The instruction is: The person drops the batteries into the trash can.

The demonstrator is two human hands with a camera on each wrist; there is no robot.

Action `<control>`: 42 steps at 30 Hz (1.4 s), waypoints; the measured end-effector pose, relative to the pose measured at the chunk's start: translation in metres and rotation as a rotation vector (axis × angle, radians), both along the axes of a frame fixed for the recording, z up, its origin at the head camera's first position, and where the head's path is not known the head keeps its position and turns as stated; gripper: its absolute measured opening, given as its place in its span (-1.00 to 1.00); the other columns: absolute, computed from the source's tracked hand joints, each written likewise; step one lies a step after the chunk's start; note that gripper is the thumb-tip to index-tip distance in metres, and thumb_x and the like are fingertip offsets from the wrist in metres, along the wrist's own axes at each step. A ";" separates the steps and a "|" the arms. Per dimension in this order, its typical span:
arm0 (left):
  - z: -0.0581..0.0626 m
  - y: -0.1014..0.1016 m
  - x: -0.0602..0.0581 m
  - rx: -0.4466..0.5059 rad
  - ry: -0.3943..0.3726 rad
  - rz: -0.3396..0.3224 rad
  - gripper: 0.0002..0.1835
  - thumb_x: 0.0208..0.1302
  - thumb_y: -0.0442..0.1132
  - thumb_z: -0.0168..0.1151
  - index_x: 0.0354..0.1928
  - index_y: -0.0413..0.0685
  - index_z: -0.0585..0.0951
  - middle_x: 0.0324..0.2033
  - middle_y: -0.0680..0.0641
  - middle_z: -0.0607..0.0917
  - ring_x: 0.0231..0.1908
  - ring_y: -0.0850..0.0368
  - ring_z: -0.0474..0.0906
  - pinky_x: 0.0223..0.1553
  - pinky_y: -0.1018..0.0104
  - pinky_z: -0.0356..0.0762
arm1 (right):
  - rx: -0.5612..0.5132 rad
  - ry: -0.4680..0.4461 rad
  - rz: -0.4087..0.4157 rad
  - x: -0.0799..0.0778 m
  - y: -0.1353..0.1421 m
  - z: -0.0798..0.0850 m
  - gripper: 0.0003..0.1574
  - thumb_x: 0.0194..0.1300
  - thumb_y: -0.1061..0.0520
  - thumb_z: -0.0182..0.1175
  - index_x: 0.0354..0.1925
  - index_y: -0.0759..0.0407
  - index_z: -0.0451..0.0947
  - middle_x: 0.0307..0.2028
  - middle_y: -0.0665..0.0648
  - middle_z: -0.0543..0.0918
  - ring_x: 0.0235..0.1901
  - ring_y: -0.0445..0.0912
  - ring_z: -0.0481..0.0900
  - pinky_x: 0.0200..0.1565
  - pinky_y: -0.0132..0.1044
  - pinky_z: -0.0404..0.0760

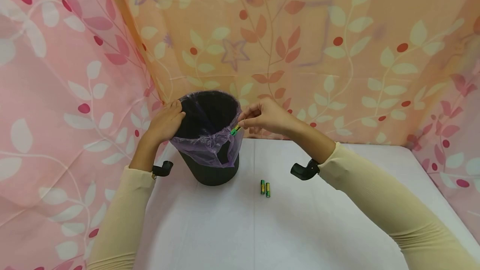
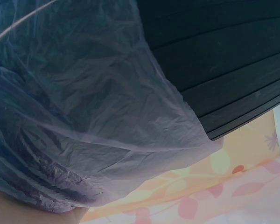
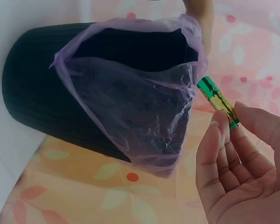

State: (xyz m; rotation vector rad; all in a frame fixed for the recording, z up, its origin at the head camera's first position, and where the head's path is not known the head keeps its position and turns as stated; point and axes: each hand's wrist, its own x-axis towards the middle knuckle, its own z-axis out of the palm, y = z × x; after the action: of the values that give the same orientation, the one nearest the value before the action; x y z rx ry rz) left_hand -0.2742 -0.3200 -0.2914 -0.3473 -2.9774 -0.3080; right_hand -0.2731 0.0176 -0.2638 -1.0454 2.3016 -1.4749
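A black trash bin (image 1: 213, 174) stands on the table, lined with a thin purple plastic bag (image 1: 195, 151) folded over its rim. My left hand (image 1: 165, 121) holds the bin's left rim over the bag; part of its grip is hidden. Beside the right rim, my right hand (image 1: 264, 116) pinches a green and yellow battery (image 3: 218, 101) between thumb and fingers. The battery's free end points toward the bag's edge. Two similar batteries, one on the left (image 1: 262, 187) and one on the right (image 1: 268, 190), lie side by side on the table.
The white-covered table (image 1: 225, 228) meets an orange leaf-patterned curtain (image 1: 300, 53) behind and a pink one (image 1: 75, 107) on the left. A black wrist mount (image 1: 305, 171) sticks out from the right sleeve, another (image 1: 163, 168) from the left.
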 end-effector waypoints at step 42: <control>0.003 0.007 0.002 0.000 -0.009 -0.003 -0.36 0.47 -0.09 -0.40 0.37 -0.49 -0.02 0.39 -0.41 -0.05 0.41 -0.26 -0.21 0.39 -0.03 -0.30 | 0.115 0.277 -0.212 -0.023 -0.051 -0.006 -0.80 0.12 0.08 0.35 -0.26 0.12 0.71 -0.49 -0.04 0.68 -0.45 -0.18 0.55 -0.39 -0.36 0.51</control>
State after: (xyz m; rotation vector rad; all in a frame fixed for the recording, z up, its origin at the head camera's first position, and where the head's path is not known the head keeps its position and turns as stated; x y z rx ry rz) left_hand -0.2723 -0.3132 -0.2888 -0.3515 -2.9862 -0.3104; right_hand -0.2961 -0.0337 -0.2701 -1.0594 2.7294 -1.3179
